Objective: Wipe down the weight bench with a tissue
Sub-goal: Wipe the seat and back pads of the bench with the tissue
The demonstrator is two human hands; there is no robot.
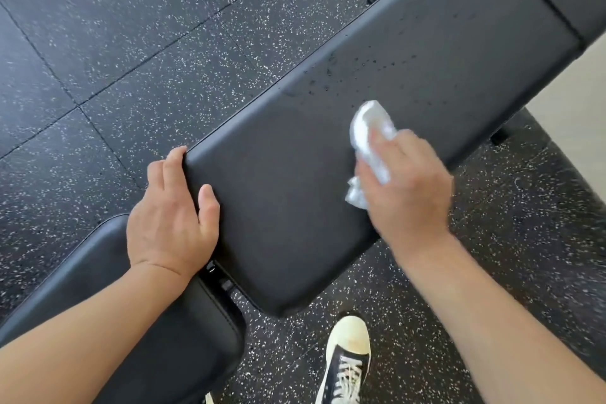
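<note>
Right hand [406, 187] presses a crumpled white tissue [370, 141] onto the black bench pad [278, 207], fingers curled over it, droplets [360, 65] just beyond; left hand [173, 216] grips the pad's near corner, fingers over the edge, thumb on top, well apart from the tissue

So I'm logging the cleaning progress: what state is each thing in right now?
bench pad: near part looks dry, dark droplets remain on the far part
tissue: crumpled, pressed on the pad
right hand: grips the tissue
left hand: fingers curled over the pad's end edge
second pad: untouched by the tissue
</note>
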